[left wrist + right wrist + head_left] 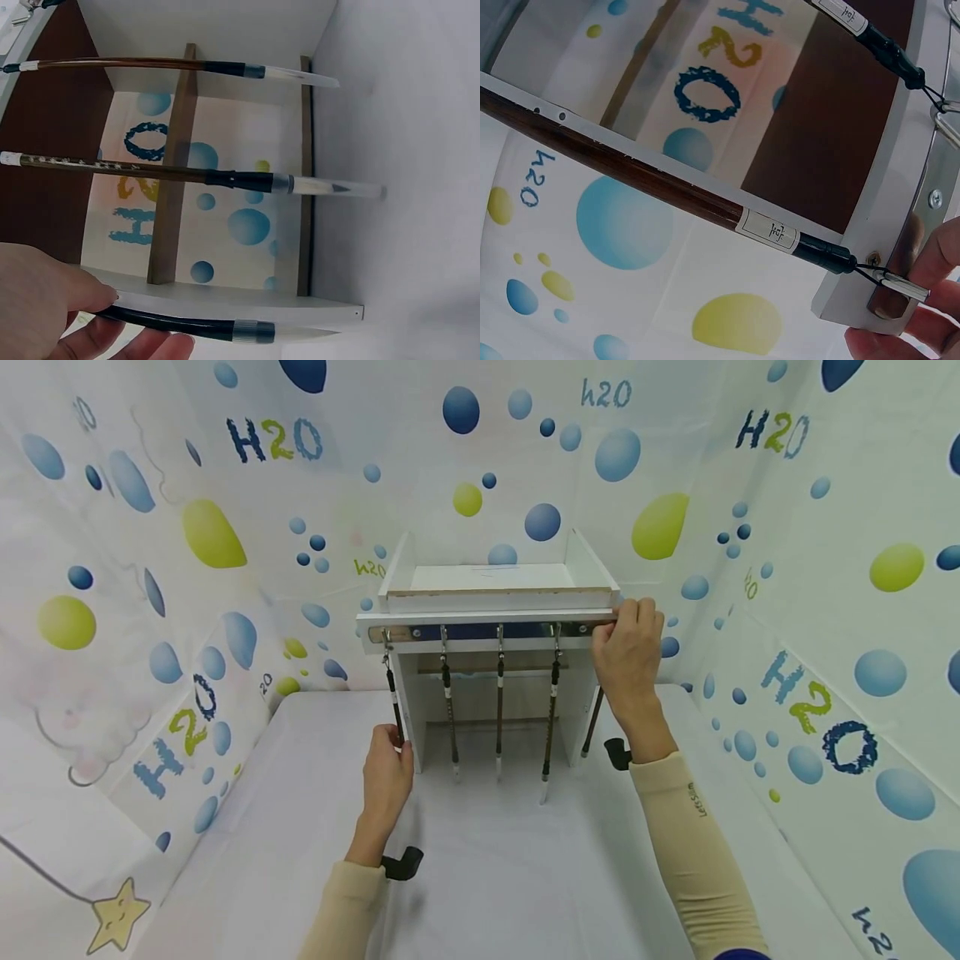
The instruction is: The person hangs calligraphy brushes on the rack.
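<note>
A white rack [487,603] carries a metal hook rail [472,631] along its front board, with several calligraphy brushes hanging from it. My left hand [387,774] pinches the leftmost brush [395,706] by its dark lower handle, thumb against the fingers; its ferrule [255,331] sticks out beyond the fingertips. My right hand [630,652] grips the right end of the front board [829,304], its fingers curled around the corner beside the end hook [904,285]. From that hook hangs the rightmost brush [652,184] by a black cord loop, outside the rack's side wall.
Between the hands hang three more brushes, including a middle brush [499,718] with a clear tip cover. The rack has an open top tray [491,578] and stands on a white-covered table [480,877]. Patterned cloth walls [810,527] surround it.
</note>
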`<state>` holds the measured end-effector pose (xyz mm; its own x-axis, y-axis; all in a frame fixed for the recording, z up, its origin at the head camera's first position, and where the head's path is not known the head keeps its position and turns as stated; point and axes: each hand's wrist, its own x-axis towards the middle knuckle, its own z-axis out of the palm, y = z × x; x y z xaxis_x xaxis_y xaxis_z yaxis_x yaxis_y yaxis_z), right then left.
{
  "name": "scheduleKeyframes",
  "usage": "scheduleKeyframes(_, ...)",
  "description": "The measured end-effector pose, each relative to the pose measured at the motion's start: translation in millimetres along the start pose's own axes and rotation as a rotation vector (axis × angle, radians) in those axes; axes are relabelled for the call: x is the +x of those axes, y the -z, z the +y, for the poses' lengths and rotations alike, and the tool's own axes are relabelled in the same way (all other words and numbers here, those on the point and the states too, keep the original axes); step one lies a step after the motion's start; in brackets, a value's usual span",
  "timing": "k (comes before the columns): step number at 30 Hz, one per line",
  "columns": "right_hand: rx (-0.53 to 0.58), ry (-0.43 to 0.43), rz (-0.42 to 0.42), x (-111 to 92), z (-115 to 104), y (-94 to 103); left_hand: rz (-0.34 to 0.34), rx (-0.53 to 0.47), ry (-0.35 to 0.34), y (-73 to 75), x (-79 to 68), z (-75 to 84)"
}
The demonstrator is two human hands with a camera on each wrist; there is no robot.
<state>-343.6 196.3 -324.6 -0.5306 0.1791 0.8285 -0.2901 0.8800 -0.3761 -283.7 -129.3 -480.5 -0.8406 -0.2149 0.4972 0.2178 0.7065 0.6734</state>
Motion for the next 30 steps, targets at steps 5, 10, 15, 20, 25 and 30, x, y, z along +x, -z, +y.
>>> scheduleKeyframes(5,-0.001,0.003,0.005,0,0,-0.1,-0.013,0.000,0.004,-2.4,4.7,-2.2)
scheduleKeyframes(10,-0.001,0.016,0.015,1,0,-0.5,-0.009,-0.003,0.010,-4.9,8.4,-4.7)
scheduleKeyframes(15,0.000,0.021,0.020,1,0,0.1,0.001,-0.002,-0.003,-6.4,10.4,-6.4)
scheduleKeyframes(20,0.004,0.016,0.017,1,0,0.0,-0.012,-0.013,0.014,-6.3,11.9,-6.0)
scheduleKeyframes(25,-0.004,0.024,0.027,1,0,-0.1,-0.023,-0.025,0.032,-5.3,13.5,-3.3)
scheduleKeyframes(30,0.010,0.018,0.014,0,-1,1.2,-0.017,-0.031,0.039,-2.1,15.8,0.1)
